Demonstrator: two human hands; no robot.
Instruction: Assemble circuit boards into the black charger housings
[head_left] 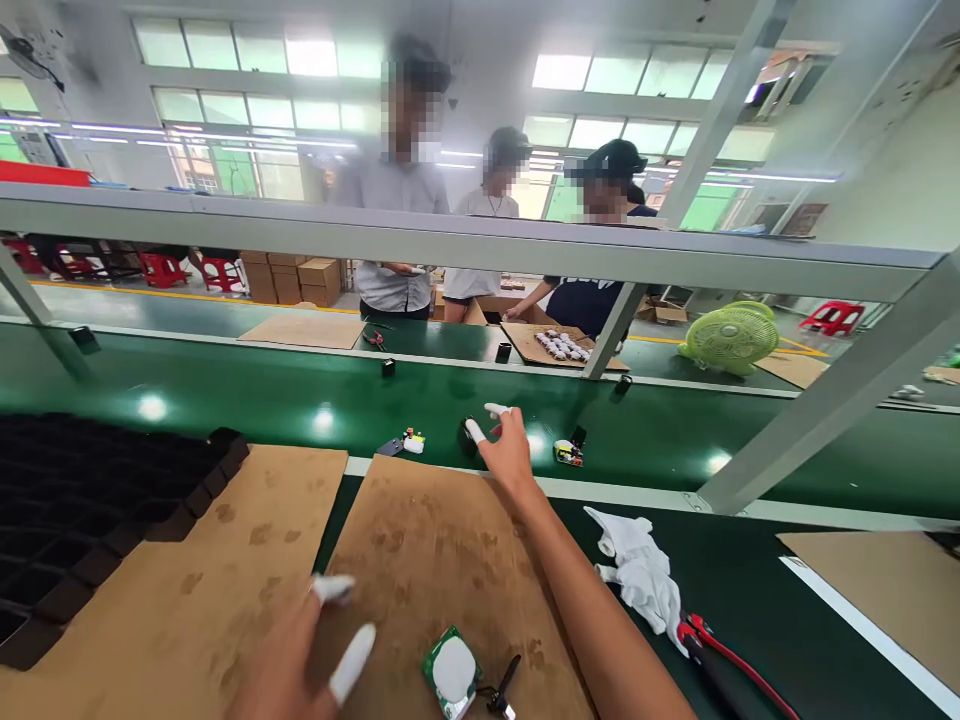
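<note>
My right hand point(504, 452) reaches forward over the edge of the green conveyor belt point(300, 400). Its fingers wear white cots and are apart, with the thumb tip beside a small black part point(466, 437) on the belt. My left hand point(300, 650) hovers low over a brown cardboard sheet point(420, 560), its cot-covered fingers spread and holding nothing. A green circuit board with a white disc point(452, 672) lies on the cardboard near my left hand, with a small black piece wired to it.
Two more small assemblies point(412, 440) point(568, 452) sit on the belt. A black compartment tray point(90, 520) is at left; a white cloth point(637, 565) and red-handled tool point(705, 640) at right. A grey frame bar point(480, 245) crosses ahead. Three people work beyond, beside a green fan point(731, 338).
</note>
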